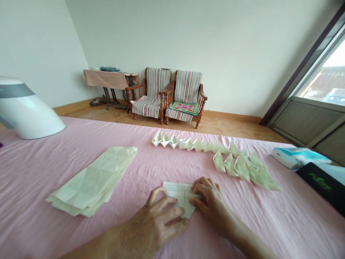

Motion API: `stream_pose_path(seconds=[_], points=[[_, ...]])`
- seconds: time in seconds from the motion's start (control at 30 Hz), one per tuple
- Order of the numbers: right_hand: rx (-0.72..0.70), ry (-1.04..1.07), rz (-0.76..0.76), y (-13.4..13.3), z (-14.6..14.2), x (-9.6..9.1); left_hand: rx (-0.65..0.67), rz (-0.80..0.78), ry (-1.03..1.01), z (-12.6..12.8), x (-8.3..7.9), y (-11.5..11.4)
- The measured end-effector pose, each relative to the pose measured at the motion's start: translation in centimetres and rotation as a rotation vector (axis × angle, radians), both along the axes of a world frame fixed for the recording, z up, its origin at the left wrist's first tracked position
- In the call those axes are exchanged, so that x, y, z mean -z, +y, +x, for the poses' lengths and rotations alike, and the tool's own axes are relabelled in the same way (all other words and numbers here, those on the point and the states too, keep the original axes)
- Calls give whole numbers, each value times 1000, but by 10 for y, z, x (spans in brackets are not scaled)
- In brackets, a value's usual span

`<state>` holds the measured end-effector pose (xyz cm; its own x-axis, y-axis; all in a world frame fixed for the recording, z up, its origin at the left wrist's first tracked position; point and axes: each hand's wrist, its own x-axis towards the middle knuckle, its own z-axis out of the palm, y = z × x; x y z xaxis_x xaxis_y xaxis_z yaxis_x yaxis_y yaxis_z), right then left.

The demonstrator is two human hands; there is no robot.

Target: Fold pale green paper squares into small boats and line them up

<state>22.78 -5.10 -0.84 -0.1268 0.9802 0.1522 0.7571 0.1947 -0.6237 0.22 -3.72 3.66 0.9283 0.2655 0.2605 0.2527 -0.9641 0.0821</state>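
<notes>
On the pink tablecloth (145,169), the folded lined paper (176,189) lies before the person, with the left hand (163,217) resting upon it, fingers spread apart, while the right hand (208,201) has thumb and fingers pinched on its right edge.

We log both hands low and near each other, fingertips apart. Our left hand (160,219): palm down, fingers (166,203) spread and loosely bent, tips aimed toward the right thumb (198,205). Left forearm (107,242) runs back and leftward from those fingers. Our right hand (211,207): back of hand up, fingers (201,185) curled side by side, thumb drawn in on their near side in a pinch. Right forearm (242,232) trails back and rightward behind the curled fingers.
</notes>
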Motion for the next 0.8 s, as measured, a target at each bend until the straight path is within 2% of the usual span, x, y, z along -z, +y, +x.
stream_pose_path(seconds=[0.37, 0.57, 0.8], points=[[19, 49, -8, 2, -3, 0, -12, 71, -7, -3, -2, 1], [19, 61, 16, 3, -2, 5, 8, -52, 64, -5, 0, 5], [21, 58, 38, 3, -2, 10, 31, -126, -20, -6, 4, 9]])
